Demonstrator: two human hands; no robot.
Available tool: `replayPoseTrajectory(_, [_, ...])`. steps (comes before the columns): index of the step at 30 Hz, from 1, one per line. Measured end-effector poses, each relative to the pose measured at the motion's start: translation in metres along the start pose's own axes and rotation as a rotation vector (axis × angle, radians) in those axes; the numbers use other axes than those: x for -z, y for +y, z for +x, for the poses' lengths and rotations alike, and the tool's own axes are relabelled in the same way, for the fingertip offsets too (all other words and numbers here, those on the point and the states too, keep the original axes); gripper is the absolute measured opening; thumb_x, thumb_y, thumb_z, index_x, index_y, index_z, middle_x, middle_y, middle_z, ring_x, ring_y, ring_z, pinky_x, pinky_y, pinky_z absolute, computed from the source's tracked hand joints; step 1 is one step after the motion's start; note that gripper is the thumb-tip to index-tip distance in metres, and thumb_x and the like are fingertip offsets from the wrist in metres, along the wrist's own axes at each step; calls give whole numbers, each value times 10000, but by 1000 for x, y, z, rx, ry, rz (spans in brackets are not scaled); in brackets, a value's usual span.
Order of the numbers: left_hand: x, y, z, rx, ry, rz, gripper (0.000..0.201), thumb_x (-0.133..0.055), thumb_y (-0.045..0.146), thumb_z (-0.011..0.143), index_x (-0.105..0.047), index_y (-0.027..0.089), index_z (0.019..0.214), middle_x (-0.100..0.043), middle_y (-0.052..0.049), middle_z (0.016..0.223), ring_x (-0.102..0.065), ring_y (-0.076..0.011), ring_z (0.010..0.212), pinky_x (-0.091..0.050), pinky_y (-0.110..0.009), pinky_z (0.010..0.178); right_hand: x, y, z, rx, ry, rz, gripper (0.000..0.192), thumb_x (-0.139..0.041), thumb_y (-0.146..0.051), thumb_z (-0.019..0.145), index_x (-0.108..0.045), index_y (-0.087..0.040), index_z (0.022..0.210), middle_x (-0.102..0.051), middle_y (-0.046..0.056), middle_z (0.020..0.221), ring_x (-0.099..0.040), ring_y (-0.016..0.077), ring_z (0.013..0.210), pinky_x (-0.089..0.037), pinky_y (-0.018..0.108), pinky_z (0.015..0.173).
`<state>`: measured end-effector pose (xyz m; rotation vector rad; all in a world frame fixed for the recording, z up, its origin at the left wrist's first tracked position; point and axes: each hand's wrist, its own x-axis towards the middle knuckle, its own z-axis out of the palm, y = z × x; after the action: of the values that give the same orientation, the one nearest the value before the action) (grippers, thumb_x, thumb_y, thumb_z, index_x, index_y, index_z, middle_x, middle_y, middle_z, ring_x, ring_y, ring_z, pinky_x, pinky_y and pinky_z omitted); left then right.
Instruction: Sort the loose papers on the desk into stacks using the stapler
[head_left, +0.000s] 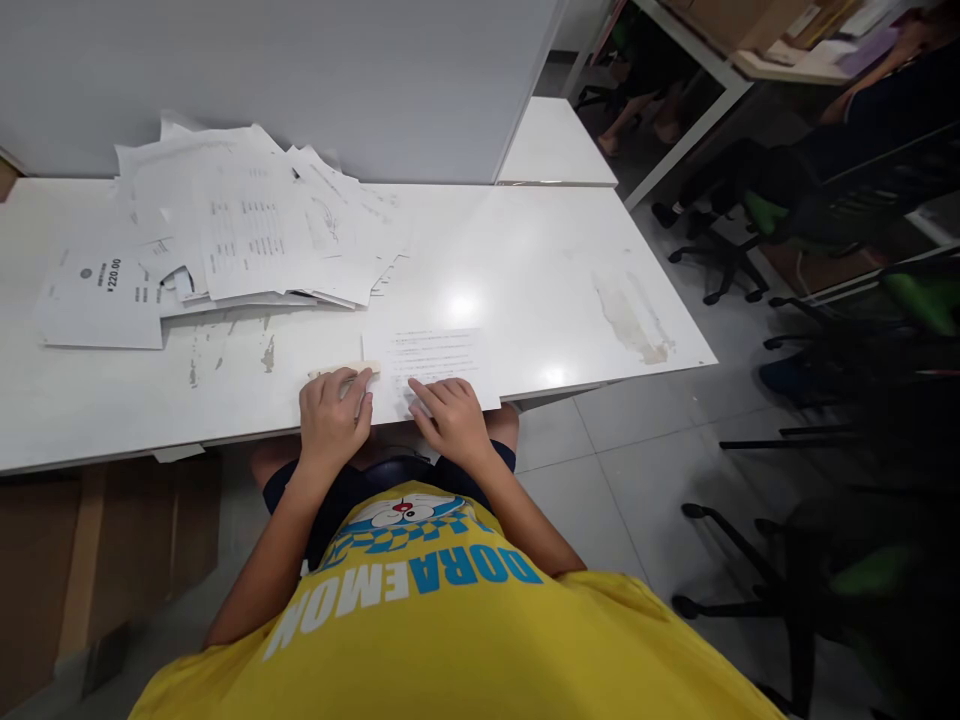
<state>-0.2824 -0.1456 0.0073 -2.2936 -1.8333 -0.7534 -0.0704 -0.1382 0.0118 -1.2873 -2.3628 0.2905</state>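
Note:
A printed white sheet (pixel 442 350) lies at the front edge of the table, in front of me. My right hand (pixel 454 420) rests on its lower part, palm down, with the fingers stretched out over the print. To the left, my left hand (pixel 334 418) has its fingers curled on a narrow cream-coloured bar (pixel 366 367) next to the sheet's left edge. Most of the bar is behind my fingers, and its exact kind cannot be made out.
A loose, messy pile of printed papers (pixel 247 220) covers the table's back left. Behind it rises a grey partition (pixel 285 80). The white table (pixel 540 270) has worn patches at right. Wheeled chairs (pixel 727 260) and a seated person are beyond the right edge.

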Motion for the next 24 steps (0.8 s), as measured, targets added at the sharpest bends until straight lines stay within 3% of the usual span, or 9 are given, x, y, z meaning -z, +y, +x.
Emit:
replayPoseTrajectory(3, [-1, 1, -2, 42, 18, 27, 379, -481, 362, 954, -705, 245, 1236, -623, -147, 1096, -507, -293, 1024, -388, -461, 917, 8, -5, 31, 91, -112, -30, 448, -388, -331, 1058, -545, -166, 1443, -700, 117, 1032, -584, 270, 988, -426, 428, 889])
replayPoseTrajectory(6, [3, 0, 1, 39, -35, 12, 386, -489, 368, 949, -701, 243, 1247, -600, -138, 990, -494, -283, 949, -383, -452, 864, 12, -10, 55, 151, -189, -65, 426, -420, -303, 1045, -565, -146, 1414, -698, 122, 1014, -569, 279, 987, -413, 421, 841])
replayPoseTrajectory(14, [27, -5, 28, -101, -258, 7, 388, -430, 306, 954, -718, 210, 1195, -632, -119, 892, -516, -281, 893, -390, -432, 788, 34, -24, 74, 56, -452, -111, 429, -447, -228, 1004, -557, -137, 1409, -745, 103, 999, -618, 260, 958, -396, 359, 773])
replayPoseTrajectory(19, [29, -11, 48, -154, -423, -36, 385, -476, 431, 928, -752, 235, 1111, -635, -108, 814, -539, -304, 905, -397, -451, 808, 43, -21, 96, -4, -646, -93, 385, -407, -229, 1020, -677, -197, 1292, -754, 100, 1008, -653, 225, 895, -389, 316, 729])
replayPoseTrajectory(22, [30, -11, 49, -177, -385, -30, 393, -489, 432, 920, -740, 222, 1138, -645, -98, 790, -551, -297, 871, -395, -444, 794, 56, -20, 102, -19, -655, -46, 380, -433, -231, 1023, -668, -221, 1321, -752, 99, 1066, -663, 229, 936, -400, 307, 723])
replayPoseTrajectory(24, [33, -12, 43, -211, -259, 6, 381, -486, 409, 927, -744, 199, 1113, -638, -95, 755, -553, -279, 808, -391, -424, 749, 73, -22, 98, -2, -598, 4, 397, -450, -234, 1025, -619, -231, 1384, -749, 91, 1094, -666, 229, 970, -415, 303, 733])
